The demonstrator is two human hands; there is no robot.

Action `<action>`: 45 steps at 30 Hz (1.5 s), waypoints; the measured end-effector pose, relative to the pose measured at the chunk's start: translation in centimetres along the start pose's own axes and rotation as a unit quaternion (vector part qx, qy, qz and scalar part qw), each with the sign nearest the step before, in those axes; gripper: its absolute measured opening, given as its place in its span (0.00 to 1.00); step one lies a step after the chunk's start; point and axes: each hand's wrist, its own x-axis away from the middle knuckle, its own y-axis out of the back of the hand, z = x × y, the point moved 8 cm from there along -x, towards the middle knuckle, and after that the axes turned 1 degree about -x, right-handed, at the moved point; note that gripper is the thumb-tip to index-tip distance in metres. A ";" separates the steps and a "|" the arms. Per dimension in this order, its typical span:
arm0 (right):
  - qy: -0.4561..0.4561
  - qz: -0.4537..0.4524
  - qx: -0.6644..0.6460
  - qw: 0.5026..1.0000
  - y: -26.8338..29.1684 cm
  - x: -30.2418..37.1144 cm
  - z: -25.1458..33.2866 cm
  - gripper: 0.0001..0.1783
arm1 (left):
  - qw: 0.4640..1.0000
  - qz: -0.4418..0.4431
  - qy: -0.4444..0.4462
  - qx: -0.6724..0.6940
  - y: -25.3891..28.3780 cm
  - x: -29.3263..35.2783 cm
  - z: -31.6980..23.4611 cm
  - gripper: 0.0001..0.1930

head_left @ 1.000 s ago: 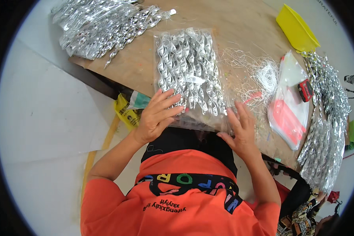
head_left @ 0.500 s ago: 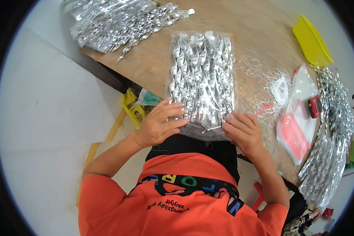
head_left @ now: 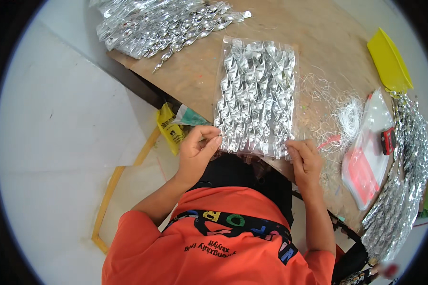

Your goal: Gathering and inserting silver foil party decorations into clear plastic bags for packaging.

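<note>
A clear plastic bag (head_left: 290,61) lies flat at the table's near edge, filled with several silver twisted spirals (head_left: 254,90) side by side. My left hand (head_left: 199,149) is closed in a pinch at the bag's lower left corner, thumb against the curled fingers. At the lower right corner, my right hand (head_left: 306,159) pinches the bag between thumb and forefinger. The bag's near end lies between both hands, close to my body. Any fold of plastic under it is hidden.
More bagged silver spirals (head_left: 152,28) are piled at the far left of the brown table (head_left: 318,28). To the right lie tangled white string (head_left: 349,116), flat clear bags with red (head_left: 361,173), a red-and-black tape measure (head_left: 388,141), a yellow bin (head_left: 390,59) and loose silver spirals (head_left: 406,166).
Both hands have gone from resting with fingers extended on the bag to pinching its lower corners. The loose near flap and white string end no longer show. The whole view has shifted slightly.
</note>
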 end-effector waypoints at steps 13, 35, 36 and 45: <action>-0.044 -0.051 0.169 0.983 -1.0 -0.1 -2.2 0.29 | 0.954 -0.043 0.175 0.238 0.7 -1.5 4.8 0.12; 0.103 0.091 0.212 0.968 -7.5 0.3 5.1 0.37 | 0.746 0.049 -0.350 -0.564 -7.0 2.0 -3.3 0.29; 0.104 0.091 0.235 0.962 -7.3 0.4 4.6 0.37 | 0.747 0.051 -0.352 -0.562 -7.1 2.0 -3.4 0.30; 0.065 0.101 0.259 0.958 -5.9 1.6 4.0 0.38 | 0.761 0.046 -0.322 -0.561 -4.9 1.6 -3.1 0.36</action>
